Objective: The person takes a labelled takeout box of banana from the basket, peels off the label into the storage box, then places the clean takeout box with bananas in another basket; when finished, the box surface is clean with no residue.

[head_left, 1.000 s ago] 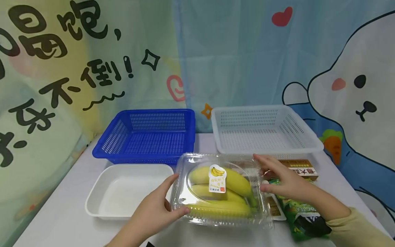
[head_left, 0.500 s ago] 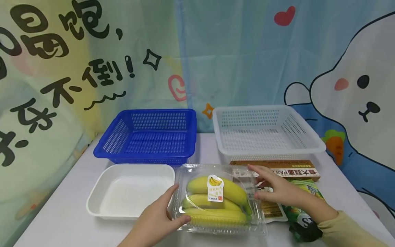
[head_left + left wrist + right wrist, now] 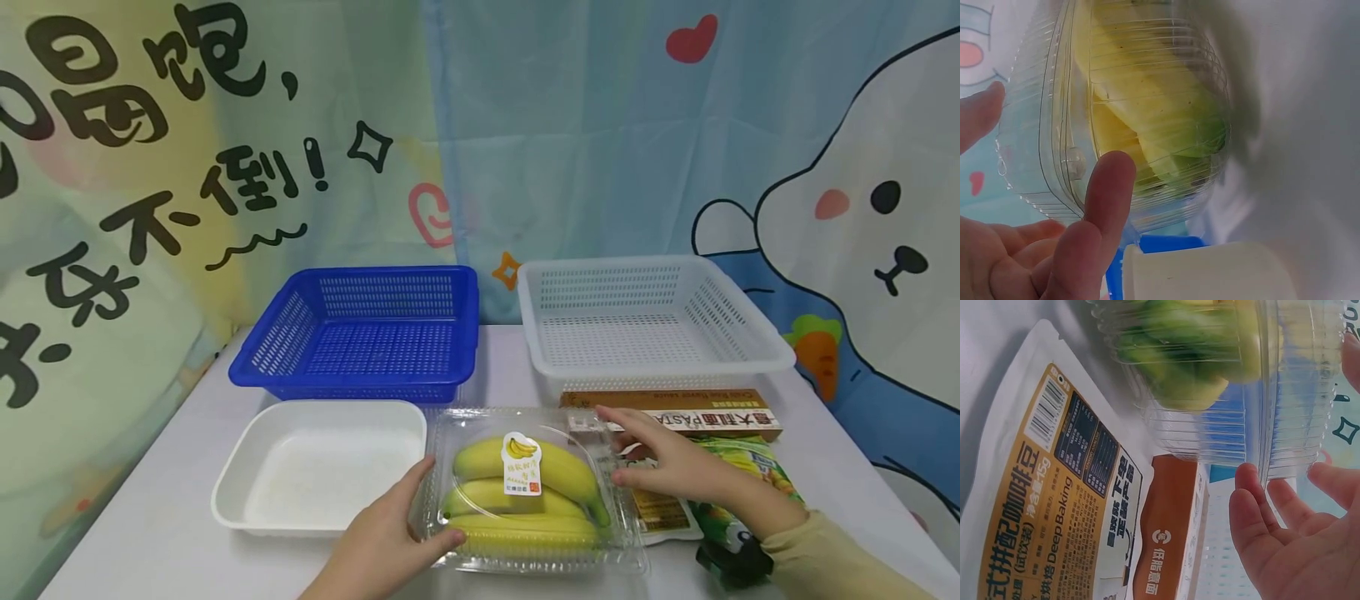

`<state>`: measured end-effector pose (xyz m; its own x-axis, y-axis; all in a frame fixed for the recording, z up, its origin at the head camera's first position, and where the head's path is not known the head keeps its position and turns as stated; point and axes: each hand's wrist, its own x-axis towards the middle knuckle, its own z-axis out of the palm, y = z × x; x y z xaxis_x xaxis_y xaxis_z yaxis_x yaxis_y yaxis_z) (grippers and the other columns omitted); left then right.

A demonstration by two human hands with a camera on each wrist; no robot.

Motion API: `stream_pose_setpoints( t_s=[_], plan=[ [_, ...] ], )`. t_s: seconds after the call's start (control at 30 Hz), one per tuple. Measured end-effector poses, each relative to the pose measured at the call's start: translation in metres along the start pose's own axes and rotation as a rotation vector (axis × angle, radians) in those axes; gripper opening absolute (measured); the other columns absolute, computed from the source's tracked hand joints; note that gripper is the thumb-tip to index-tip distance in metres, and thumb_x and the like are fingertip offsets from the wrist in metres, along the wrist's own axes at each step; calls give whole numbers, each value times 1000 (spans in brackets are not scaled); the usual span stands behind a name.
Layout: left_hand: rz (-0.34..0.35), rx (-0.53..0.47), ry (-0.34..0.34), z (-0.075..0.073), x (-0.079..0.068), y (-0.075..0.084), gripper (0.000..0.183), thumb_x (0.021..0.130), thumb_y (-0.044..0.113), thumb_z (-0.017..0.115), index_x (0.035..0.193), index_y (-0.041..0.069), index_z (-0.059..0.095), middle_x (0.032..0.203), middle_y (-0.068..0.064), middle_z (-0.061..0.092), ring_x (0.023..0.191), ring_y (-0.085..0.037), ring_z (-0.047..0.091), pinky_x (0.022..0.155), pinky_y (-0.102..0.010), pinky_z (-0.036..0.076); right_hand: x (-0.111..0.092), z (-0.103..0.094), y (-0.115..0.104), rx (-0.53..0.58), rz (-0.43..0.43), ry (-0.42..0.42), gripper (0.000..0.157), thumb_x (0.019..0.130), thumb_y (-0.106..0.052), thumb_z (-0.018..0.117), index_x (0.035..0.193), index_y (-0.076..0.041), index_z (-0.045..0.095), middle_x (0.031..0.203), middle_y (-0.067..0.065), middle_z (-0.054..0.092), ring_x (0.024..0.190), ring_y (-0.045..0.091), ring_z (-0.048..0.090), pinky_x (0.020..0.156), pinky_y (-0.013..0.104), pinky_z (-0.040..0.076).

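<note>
A clear plastic clamshell box sits at the front middle of the white table in the head view. Bananas show through its lid, which bears a banana label. At the box's left side is my left hand, thumb over the front corner and fingers spread along the side. My right hand reaches in from the right with fingertips right at the box's edge. In the wrist views, fairly straight fingers of the left hand and right hand lie along the rim.
Left of the box stands a white tray. Behind are a blue basket and a white basket. A brown pasta box, a white-and-gold coffee pouch and a green bag lie on the right.
The banana box has come down and slightly toward me, with both hands following it. More of the pasta box and coffee pouch shows behind it. Over the last half second little has moved.
</note>
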<state>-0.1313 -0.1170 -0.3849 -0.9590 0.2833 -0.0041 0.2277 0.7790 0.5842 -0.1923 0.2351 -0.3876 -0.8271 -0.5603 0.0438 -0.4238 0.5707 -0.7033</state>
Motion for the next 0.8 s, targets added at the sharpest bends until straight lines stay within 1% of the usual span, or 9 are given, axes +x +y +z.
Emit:
stream_pose_setpoints(
  t_s=[0.1, 0.2, 0.23, 0.43, 0.47, 0.6, 0.8],
  plan=[
    [-1, 8, -4, 2, 1, -2, 89, 71, 64, 61, 139, 13, 34, 93, 2, 60, 54, 6, 47, 61, -29, 46, 1, 1, 0, 6, 11, -5, 71, 86, -23, 62, 143, -5, 24, 135, 23, 34, 103, 27, 54, 80, 32, 51],
    [-1, 17, -10, 2, 1, -2, 90, 71, 65, 60, 139, 12, 34, 99, 0, 60, 55, 6, 47, 65, -32, 48, 1, 2, 1, 11, 13, -11, 70, 87, -23, 61, 142, -3, 24, 134, 24, 36, 102, 25, 54, 81, 34, 51],
    [-1, 22, -11, 2, 1, -3, 90, 71, 66, 59, 139, 12, 34, 104, -2, 60, 57, 5, 47, 67, -33, 49, 1, 2, 2, 11, 11, -12, 70, 87, -23, 61, 142, -2, 24, 133, 24, 36, 102, 24, 54, 81, 35, 51],
    [-2, 21, -18, 4, 1, -4, 90, 71, 67, 59, 139, 12, 34, 108, -3, 60, 58, 4, 47, 72, -37, 49, 1, 5, 6, 27, 7, -22, 72, 87, -24, 60, 143, -2, 22, 133, 24, 35, 101, 16, 53, 82, 38, 50],
    [-1, 19, -20, 4, 1, -4, 90, 71, 66, 59, 139, 12, 34, 106, -2, 60, 57, 4, 47, 71, -36, 49, 1, 5, 6, 32, 10, -25, 72, 87, -25, 60, 143, -2, 21, 133, 24, 35, 101, 15, 52, 82, 38, 50],
    [5, 28, -13, 5, 1, -5, 90, 71, 66, 59, 138, 12, 34, 111, -4, 60, 60, 3, 48, 74, -38, 50, 1, 6, 9, 48, 21, -39, 74, 87, -26, 60, 143, 0, 19, 134, 24, 34, 102, 15, 51, 83, 38, 50],
    [-4, 14, -26, 6, 2, -7, 90, 71, 66, 59, 139, 13, 33, 104, 0, 59, 57, 4, 47, 72, -37, 49, 2, 7, 10, 58, 28, -38, 74, 87, -27, 60, 144, -2, 19, 135, 24, 34, 102, 16, 51, 82, 37, 50]
  ],
)
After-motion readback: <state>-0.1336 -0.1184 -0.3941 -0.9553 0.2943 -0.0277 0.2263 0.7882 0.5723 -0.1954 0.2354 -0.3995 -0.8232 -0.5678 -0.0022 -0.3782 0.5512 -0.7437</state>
